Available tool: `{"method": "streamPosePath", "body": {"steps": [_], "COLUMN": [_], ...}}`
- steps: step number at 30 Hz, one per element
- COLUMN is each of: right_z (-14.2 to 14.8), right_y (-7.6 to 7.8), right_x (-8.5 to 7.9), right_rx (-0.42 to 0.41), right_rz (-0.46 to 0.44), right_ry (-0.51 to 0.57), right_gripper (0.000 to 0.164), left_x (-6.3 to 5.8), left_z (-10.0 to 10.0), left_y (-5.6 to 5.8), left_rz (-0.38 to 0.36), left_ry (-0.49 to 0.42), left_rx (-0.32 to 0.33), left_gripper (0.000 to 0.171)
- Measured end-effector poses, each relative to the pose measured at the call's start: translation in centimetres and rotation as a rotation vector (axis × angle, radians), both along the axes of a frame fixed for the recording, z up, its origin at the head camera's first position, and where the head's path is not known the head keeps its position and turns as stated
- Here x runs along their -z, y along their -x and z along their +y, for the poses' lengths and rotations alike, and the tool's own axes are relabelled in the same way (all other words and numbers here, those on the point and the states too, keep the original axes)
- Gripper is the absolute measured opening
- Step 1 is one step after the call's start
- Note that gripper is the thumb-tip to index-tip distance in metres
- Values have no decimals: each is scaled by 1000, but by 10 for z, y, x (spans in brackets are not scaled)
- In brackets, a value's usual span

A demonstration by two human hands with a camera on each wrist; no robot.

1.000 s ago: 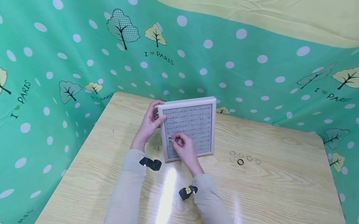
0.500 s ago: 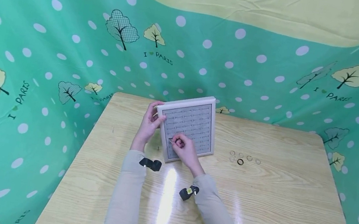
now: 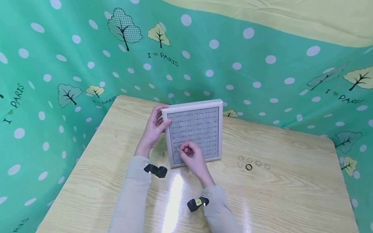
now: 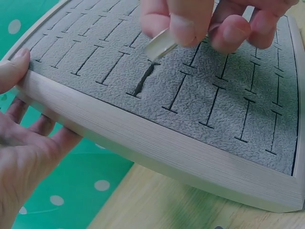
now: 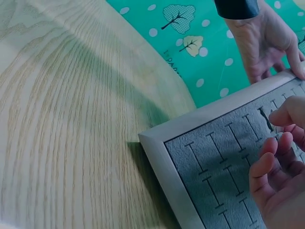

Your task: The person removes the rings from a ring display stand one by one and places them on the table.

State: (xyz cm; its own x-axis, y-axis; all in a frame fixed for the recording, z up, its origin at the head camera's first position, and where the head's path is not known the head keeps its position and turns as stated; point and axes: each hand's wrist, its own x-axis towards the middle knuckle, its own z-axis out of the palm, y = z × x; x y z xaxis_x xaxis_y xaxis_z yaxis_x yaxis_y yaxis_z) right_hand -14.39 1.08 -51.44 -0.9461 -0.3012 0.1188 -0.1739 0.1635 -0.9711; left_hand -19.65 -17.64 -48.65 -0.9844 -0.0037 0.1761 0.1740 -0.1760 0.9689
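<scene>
A ring display tray with a pale frame and grey slotted padding stands tilted on the table. My left hand grips its left edge, thumb on the front and fingers behind. In front of the padding, my right hand pinches a shiny silver ring between thumb and finger. The ring is just off the padding, beside a slot that gapes wider than its neighbours. In the right wrist view, my right fingers hide the ring. The visible slots hold no rings.
Right of the tray, a black ring lies on the wooden table among several thin silver rings. Green patterned cloth hangs behind and at both sides. Each wrist wears a black camera.
My right hand has drawn slightly right, away from the gaping slot, with the ring in its pinch. My left hand keeps its grip, and the tray stays in place.
</scene>
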Motion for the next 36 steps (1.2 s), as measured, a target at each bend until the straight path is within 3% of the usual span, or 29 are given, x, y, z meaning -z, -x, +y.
{"method": "streamPosePath", "body": {"steps": [4,9,30,36], "right_z": [6,13,56,74], "right_y": [-10,-12,-10,-4], "right_x": [-20,-22,0,24], "right_rx": [11,26,155,213], "right_rz": [-23,-51,-120,-132], "right_ry": [5,7,-7,6], "right_gripper": [9,9,12,10], "left_x": [-1,1,3,3], "left_z": [0,-1,-2,-2], "left_y": [0,1,2,2], "left_rz": [-4,-11,-24,-18], "left_ry": [-7,-2,10,9], "left_rx": [5,4,2,9], "left_gripper": [49,49,49,49]}}
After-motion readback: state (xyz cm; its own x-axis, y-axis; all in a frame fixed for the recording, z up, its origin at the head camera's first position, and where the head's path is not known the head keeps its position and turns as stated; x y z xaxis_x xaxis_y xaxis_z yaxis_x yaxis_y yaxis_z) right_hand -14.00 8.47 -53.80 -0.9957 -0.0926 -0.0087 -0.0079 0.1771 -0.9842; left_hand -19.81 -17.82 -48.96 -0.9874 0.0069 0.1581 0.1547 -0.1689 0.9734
